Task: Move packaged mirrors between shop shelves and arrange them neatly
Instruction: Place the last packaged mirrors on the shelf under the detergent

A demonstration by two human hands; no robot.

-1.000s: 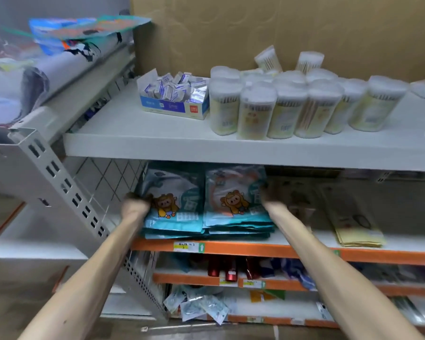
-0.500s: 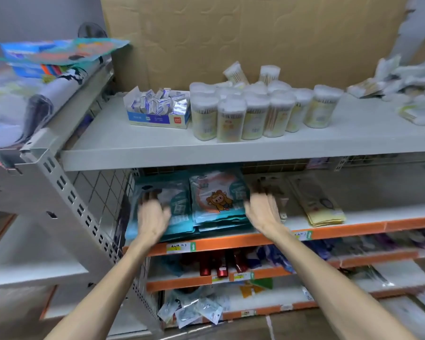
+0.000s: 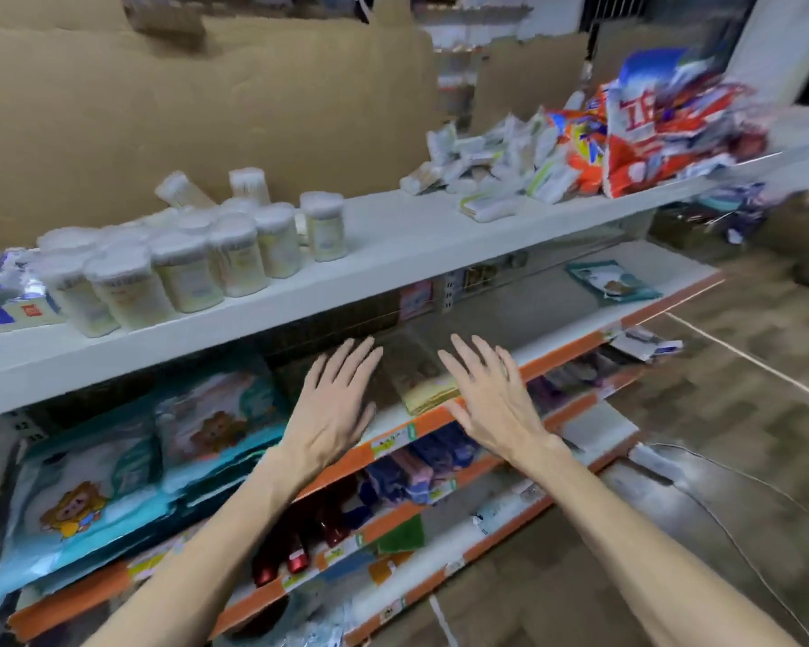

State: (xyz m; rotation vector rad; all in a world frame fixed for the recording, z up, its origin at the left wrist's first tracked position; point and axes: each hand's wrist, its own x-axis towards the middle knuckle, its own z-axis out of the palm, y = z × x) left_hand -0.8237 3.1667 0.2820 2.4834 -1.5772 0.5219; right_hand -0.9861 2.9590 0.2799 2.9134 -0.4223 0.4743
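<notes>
Shelf (image 3: 566,354), orange-edged — left grip (image 3: 332,408), right grip (image 3: 491,403) (both splayed, empty) — cardboard (image 3: 206,109) behind.

On the upper shelf (image 3: 393,254), cotton swab tubs (image 3: 183,268) cluster at the left, with small packets (image 3: 486,170) and snack bags (image 3: 664,128) piled further right. On the middle shelf (image 3: 556,319) below, two stacks of flat packages (image 3: 90,488) lie side by side at the left, a stack of thin packets (image 3: 423,380) to their right, and a lone package (image 3: 612,282) far right. The left hand (image 3: 337,408) and right hand (image 3: 491,399) flank the thin packets.
</notes>
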